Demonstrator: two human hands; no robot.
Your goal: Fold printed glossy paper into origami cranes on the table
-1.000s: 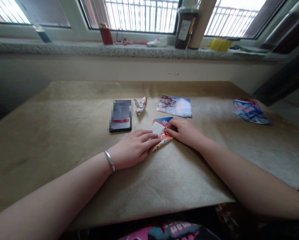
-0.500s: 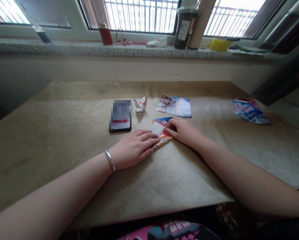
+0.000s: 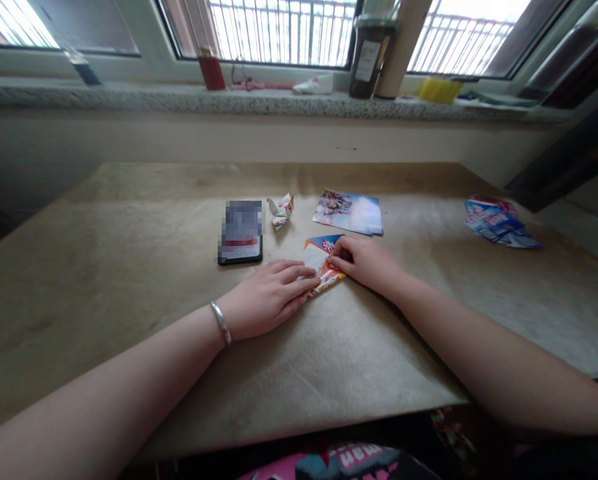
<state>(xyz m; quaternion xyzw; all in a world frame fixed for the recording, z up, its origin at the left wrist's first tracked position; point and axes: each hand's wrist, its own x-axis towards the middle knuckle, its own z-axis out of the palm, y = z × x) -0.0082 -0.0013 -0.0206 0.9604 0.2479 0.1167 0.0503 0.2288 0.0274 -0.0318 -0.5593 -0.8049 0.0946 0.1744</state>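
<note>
A partly folded sheet of colourful paper (image 3: pixel 323 248), orange, blue and white, lies on the table between my hands. My left hand (image 3: pixel 269 293) rests flat on its left part, fingers stretched out over the paper. At its right edge my right hand (image 3: pixel 363 260) is closed, thumb and forefinger pinching the paper. A small folded paper figure (image 3: pixel 281 211) stands behind my left hand, and a phone (image 3: pixel 240 233) lies to the left of it. Just beyond the folded sheet is a flat printed paper (image 3: pixel 351 212). Part of the folded sheet is hidden under my fingers.
Several blue and red wrappers or cards (image 3: pixel 501 223) lie in a pile at the table's right. Behind the table (image 3: pixel 129 280), a stone windowsill (image 3: pixel 149 101) holds a dark jar (image 3: pixel 369 60), a red container (image 3: pixel 211 72) and a yellow object (image 3: pixel 441 90).
Hardly anything differs. My left fingers have shifted very slightly to the right on the paper; my right hand keeps its pinch.
</note>
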